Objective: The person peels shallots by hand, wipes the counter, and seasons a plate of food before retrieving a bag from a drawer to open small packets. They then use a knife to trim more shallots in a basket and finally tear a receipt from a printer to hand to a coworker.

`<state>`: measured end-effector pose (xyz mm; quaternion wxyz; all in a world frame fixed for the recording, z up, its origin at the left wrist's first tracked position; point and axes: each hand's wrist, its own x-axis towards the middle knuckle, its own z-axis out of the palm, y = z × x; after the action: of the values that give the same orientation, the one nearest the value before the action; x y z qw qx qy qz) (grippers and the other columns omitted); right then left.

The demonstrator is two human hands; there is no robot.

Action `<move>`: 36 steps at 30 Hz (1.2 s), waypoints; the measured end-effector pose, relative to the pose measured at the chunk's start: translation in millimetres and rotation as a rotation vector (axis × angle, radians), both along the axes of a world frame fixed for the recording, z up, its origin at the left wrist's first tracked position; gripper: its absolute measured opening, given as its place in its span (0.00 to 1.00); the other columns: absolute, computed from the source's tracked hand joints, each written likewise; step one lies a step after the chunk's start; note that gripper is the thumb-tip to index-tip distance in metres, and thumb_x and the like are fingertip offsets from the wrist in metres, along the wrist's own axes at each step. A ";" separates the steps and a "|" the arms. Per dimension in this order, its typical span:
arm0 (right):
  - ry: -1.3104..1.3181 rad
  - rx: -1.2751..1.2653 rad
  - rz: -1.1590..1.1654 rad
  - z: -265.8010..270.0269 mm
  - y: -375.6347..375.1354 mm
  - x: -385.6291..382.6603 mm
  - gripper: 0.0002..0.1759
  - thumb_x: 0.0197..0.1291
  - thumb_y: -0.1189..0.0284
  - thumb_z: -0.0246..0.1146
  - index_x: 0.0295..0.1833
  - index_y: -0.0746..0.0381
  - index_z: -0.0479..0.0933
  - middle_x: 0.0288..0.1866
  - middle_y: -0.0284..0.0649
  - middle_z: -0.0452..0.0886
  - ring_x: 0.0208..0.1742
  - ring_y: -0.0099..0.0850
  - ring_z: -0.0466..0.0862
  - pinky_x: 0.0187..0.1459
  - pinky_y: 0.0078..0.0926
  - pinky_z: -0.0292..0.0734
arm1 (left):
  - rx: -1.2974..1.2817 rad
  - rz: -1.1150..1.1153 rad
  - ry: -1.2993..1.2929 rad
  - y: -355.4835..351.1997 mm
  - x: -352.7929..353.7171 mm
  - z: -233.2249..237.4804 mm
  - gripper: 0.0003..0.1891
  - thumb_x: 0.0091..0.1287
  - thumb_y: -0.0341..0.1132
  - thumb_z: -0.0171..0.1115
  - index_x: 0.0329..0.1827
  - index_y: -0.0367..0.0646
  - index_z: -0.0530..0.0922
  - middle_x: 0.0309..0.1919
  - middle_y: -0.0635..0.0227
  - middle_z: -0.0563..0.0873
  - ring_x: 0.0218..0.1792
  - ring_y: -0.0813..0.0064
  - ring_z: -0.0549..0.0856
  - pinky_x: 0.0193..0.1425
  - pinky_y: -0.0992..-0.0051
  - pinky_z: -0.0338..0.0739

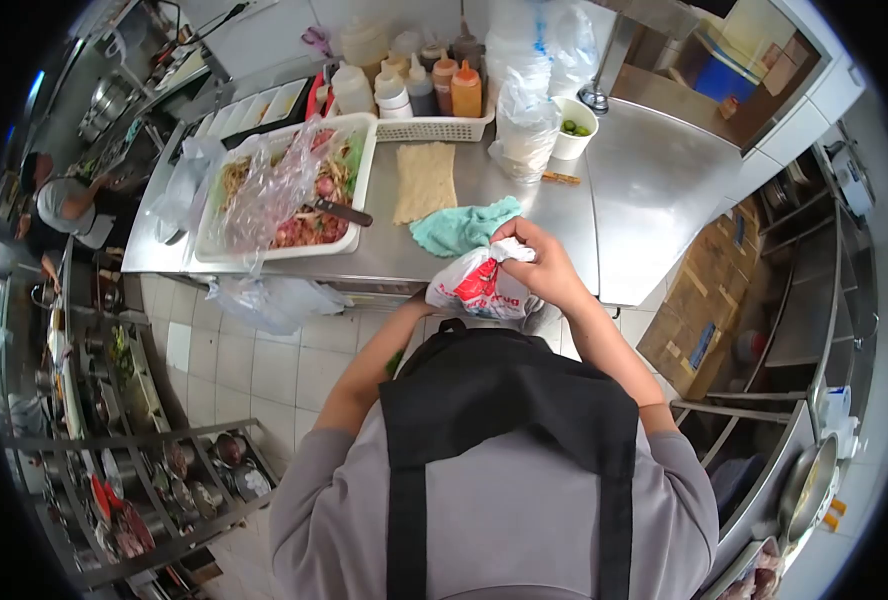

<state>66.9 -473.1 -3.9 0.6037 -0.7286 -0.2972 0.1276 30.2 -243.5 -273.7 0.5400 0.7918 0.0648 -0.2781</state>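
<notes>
My right hand (pixel 536 262) pinches the gathered top of a white plastic bag (pixel 479 284) with red print. The bag bulges with contents I cannot make out and sits at the counter's front edge, close to my apron. My left hand (pixel 428 303) is at the bag's left side, its fingers hidden behind it. Just beyond the bag lies a crumpled teal cloth (pixel 464 226). A flat beige cloth (pixel 425 183) is spread farther back. To the left, a white tray (pixel 362 150) holds meat and vegetables partly under clear plastic, with a knife (pixel 344 212) across its edge.
Sauce bottles (pixel 466 90) stand in a white basket (pixel 434 129) at the back of the steel counter (pixel 654 190). Beside them are a stack of bagged containers (pixel 524 125) and a white tub (pixel 574 140) with green pieces. Another person (pixel 69 208) is at far left. Cardboard (pixel 699 310) leans at right.
</notes>
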 end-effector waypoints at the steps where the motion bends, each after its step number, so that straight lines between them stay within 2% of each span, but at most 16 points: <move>1: 0.059 0.026 0.061 10.6 0.0 6.2 0.14 0.46 0.82 0.57 0.42 0.64 0.74 0.32 0.34 0.78 0.36 0.20 0.76 0.39 0.18 0.71 | 0.246 -0.146 0.079 5.6 -0.2 16.9 0.18 0.64 0.37 0.52 0.54 0.38 0.74 0.50 0.57 0.80 0.52 0.69 0.78 0.55 0.68 0.71; 3: 0.100 0.016 0.131 24.4 -2.3 17.6 0.13 0.46 0.83 0.59 0.41 0.64 0.74 0.35 0.30 0.77 0.38 0.19 0.75 0.42 0.17 0.69 | 0.529 -0.750 -0.025 21.1 -11.1 32.3 0.15 0.63 0.38 0.53 0.44 0.38 0.80 0.39 0.56 0.84 0.43 0.66 0.81 0.52 0.68 0.73; 5: 0.093 0.046 0.123 32.9 1.6 26.6 0.13 0.46 0.84 0.59 0.41 0.64 0.73 0.36 0.29 0.76 0.39 0.18 0.73 0.43 0.16 0.68 | 0.412 -0.575 -0.125 22.1 -41.8 121.2 0.17 0.62 0.43 0.53 0.31 0.37 0.82 0.32 0.55 0.85 0.34 0.63 0.84 0.39 0.69 0.76; 7: 0.054 0.054 0.070 27.1 4.3 37.5 0.16 0.46 0.85 0.62 0.42 0.63 0.71 0.36 0.29 0.75 0.38 0.18 0.73 0.42 0.17 0.68 | 0.277 -0.280 -0.023 14.6 -42.9 235.5 0.14 0.65 0.39 0.53 0.37 0.37 0.81 0.28 0.60 0.84 0.34 0.73 0.82 0.36 0.75 0.75; 9: -0.044 -0.049 -0.011 23.2 3.5 42.3 0.20 0.44 0.86 0.64 0.44 0.61 0.69 0.37 0.30 0.74 0.37 0.18 0.72 0.41 0.17 0.68 | -0.043 0.086 -0.256 1.6 -33.1 281.7 0.11 0.64 0.38 0.56 0.35 0.38 0.80 0.26 0.61 0.82 0.33 0.71 0.82 0.35 0.74 0.75; 10: -0.039 -0.054 -0.015 23.0 3.9 42.4 0.20 0.44 0.86 0.64 0.44 0.61 0.69 0.37 0.30 0.74 0.37 0.18 0.72 0.41 0.17 0.68 | -0.002 0.198 -0.563 -13.3 -22.2 292.7 0.08 0.63 0.35 0.58 0.36 0.38 0.80 0.27 0.63 0.81 0.32 0.71 0.82 0.35 0.75 0.75; 11: -0.031 -0.061 -0.010 22.4 5.2 41.4 0.21 0.43 0.86 0.65 0.44 0.61 0.69 0.37 0.30 0.74 0.38 0.18 0.72 0.41 0.17 0.69 | 0.042 0.312 -0.868 -27.5 -9.9 297.9 0.06 0.61 0.31 0.60 0.36 0.38 0.79 0.28 0.64 0.81 0.32 0.72 0.81 0.35 0.76 0.75; 12: -0.027 -0.068 -0.003 22.6 6.5 40.3 0.23 0.42 0.86 0.66 0.45 0.61 0.68 0.38 0.30 0.74 0.38 0.18 0.72 0.40 0.17 0.69 | 0.039 0.311 -0.864 -34.3 2.6 297.7 0.06 0.61 0.31 0.60 0.36 0.38 0.79 0.28 0.64 0.81 0.32 0.72 0.81 0.35 0.76 0.75; 14: -0.049 -0.046 -0.058 25.9 9.8 36.7 0.20 0.43 0.84 0.66 0.43 0.62 0.69 0.35 0.31 0.74 0.35 0.19 0.72 0.37 0.18 0.69 | 0.004 0.117 -1.172 -42.1 22.8 296.5 0.07 0.57 0.27 0.63 0.38 0.35 0.78 0.35 0.65 0.82 0.33 0.76 0.81 0.37 0.78 0.74; 19: -0.016 -0.026 -0.090 26.0 1.7 26.6 0.21 0.43 0.81 0.67 0.45 0.63 0.70 0.33 0.34 0.74 0.34 0.24 0.74 0.36 0.22 0.70 | -0.012 0.049 -0.990 -47.7 19.9 301.8 0.06 0.56 0.29 0.62 0.34 0.37 0.77 0.32 0.64 0.79 0.32 0.67 0.80 0.36 0.74 0.74; 21: -0.456 -0.006 -0.123 39.6 -1.3 23.7 0.23 0.41 0.81 0.66 0.48 0.63 0.73 0.33 0.35 0.74 0.35 0.29 0.74 0.40 0.25 0.70 | 0.032 0.057 -1.018 -54.9 19.5 302.8 0.06 0.56 0.29 0.62 0.33 0.37 0.76 0.31 0.64 0.79 0.33 0.66 0.79 0.36 0.73 0.74; 22: -0.456 -0.007 -0.124 49.8 -5.3 21.6 0.23 0.41 0.81 0.66 0.48 0.63 0.73 0.33 0.35 0.74 0.35 0.29 0.74 0.40 0.25 0.70 | 0.095 0.038 -1.040 -60.2 19.7 302.7 0.06 0.55 0.28 0.62 0.32 0.37 0.76 0.30 0.64 0.78 0.32 0.66 0.79 0.36 0.71 0.73; 29: -0.613 -0.172 -0.195 49.7 -21.7 15.8 0.08 0.43 0.81 0.65 0.33 0.63 0.80 0.29 0.39 0.75 0.33 0.38 0.72 0.36 0.29 0.69 | 0.099 -0.009 -1.123 -75.1 24.8 295.7 0.05 0.57 0.28 0.61 0.32 0.37 0.74 0.28 0.63 0.77 0.32 0.63 0.78 0.36 0.69 0.72; 33: -0.330 0.063 -0.194 34.6 -22.0 11.1 0.04 0.48 0.80 0.65 0.31 0.65 0.78 0.27 0.37 0.74 0.33 0.29 0.73 0.36 0.25 0.68 | -0.016 0.019 -0.999 -79.4 18.1 296.9 0.05 0.58 0.27 0.60 0.33 0.35 0.74 0.29 0.62 0.77 0.31 0.63 0.78 0.36 0.70 0.72; 35: -0.180 0.148 -0.171 20.6 -22.0 13.3 0.03 0.50 0.79 0.64 0.31 0.65 0.77 0.28 0.35 0.73 0.33 0.26 0.72 0.37 0.24 0.67 | -0.039 0.042 -0.973 -82.0 18.9 290.0 0.04 0.62 0.26 0.57 0.35 0.34 0.73 0.28 0.66 0.76 0.32 0.75 0.76 0.38 0.78 0.71; 36: 0.042 0.352 -0.135 8.3 -21.3 16.0 0.02 0.53 0.78 0.63 0.31 0.65 0.75 0.30 0.33 0.72 0.35 0.23 0.72 0.39 0.22 0.67 | -0.035 0.047 -0.975 -83.4 19.9 286.3 0.04 0.62 0.26 0.57 0.35 0.34 0.73 0.28 0.66 0.76 0.32 0.75 0.76 0.38 0.78 0.71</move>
<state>82.9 -494.4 4.4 0.7351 -0.6272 -0.2528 0.0478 50.1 -326.9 12.6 0.5268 0.8189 -0.1826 0.1362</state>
